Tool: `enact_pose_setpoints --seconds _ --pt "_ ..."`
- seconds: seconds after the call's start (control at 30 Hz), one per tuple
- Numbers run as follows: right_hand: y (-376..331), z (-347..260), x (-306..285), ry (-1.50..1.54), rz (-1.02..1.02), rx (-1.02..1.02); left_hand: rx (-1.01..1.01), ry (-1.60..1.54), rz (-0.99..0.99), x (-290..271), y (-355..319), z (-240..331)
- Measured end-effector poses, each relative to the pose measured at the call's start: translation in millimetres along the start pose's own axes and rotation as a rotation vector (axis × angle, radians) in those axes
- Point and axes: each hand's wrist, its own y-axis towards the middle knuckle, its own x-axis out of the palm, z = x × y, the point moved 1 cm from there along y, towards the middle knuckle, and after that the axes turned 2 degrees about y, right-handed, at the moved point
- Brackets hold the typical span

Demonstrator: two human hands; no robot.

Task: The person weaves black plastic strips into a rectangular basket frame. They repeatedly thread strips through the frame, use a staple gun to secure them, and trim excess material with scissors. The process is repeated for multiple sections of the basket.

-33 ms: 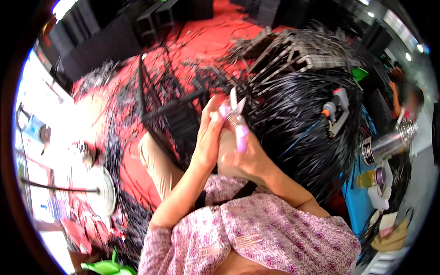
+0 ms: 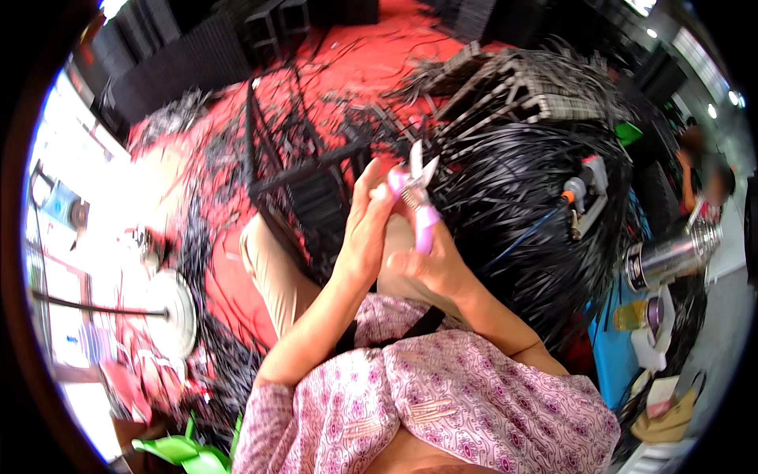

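Red flooring [image 2: 359,51] spreads out ahead, littered with black scraps, and a big heap of glossy black strips [image 2: 513,189] shines on the right, a grey tool [image 2: 579,189] with an orange collar lying on top. Centre stage, above the lap: spring-loaded snips [image 2: 417,193] with pink-purple handles, blades parted in a V and pointing away from the body. Right hand [image 2: 440,265] has them, a loose grip, the lower handle lying along it and the thumb standing off. Left hand [image 2: 363,233] is right alongside, fingers half bent by the upper handle; whether they pinch anything, I can't tell from this angle. Just beyond, a black frame [image 2: 312,169]. Good handling here, I'd say, means left fingertips well back from those blades and one full, even squeeze.
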Motion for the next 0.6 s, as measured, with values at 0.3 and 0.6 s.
enact_pose_setpoints --seconds 0.3,0.6 --pt "68 9 -46 -0.885 -0.183 -0.390 -0.453 0.280 -0.097 -27 -49 -43" --pt "123 10 -27 -1.153 -0.298 -0.592 -0.494 0.301 -0.316 -24 -48 -49"
